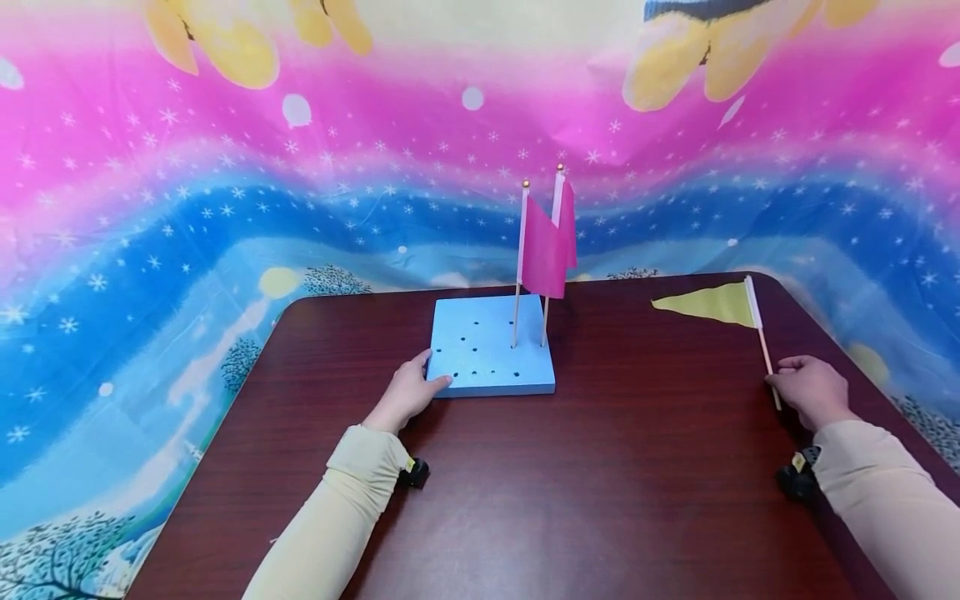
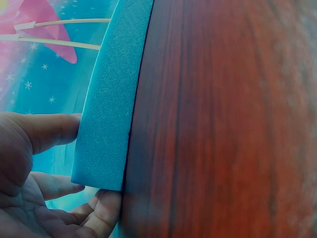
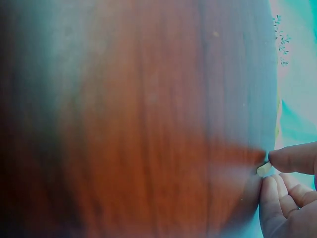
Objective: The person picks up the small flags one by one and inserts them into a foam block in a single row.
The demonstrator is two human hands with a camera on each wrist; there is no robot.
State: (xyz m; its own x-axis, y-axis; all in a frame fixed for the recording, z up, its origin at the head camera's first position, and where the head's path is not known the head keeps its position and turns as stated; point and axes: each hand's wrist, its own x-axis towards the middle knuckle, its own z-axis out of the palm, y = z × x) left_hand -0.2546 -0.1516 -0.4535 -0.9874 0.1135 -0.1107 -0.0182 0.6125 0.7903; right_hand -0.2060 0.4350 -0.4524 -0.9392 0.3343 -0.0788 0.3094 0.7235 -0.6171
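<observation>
A light blue foam block with several small holes lies on the table. My left hand grips its near left corner; in the left wrist view the thumb lies on the block's top edge and the other fingers are at its side. Two pink flags, one in front and one behind, stand upright on sticks in the block's right part. At the table's right side my right hand pinches the lower stick of a yellow triangular flag, whose cloth points left. The stick's end shows between thumb and fingers.
The dark red wooden table has rounded far corners. A patterned pink and blue cloth hangs behind it and along both sides. Small black wrist cameras, left and right, sit at the cuffs.
</observation>
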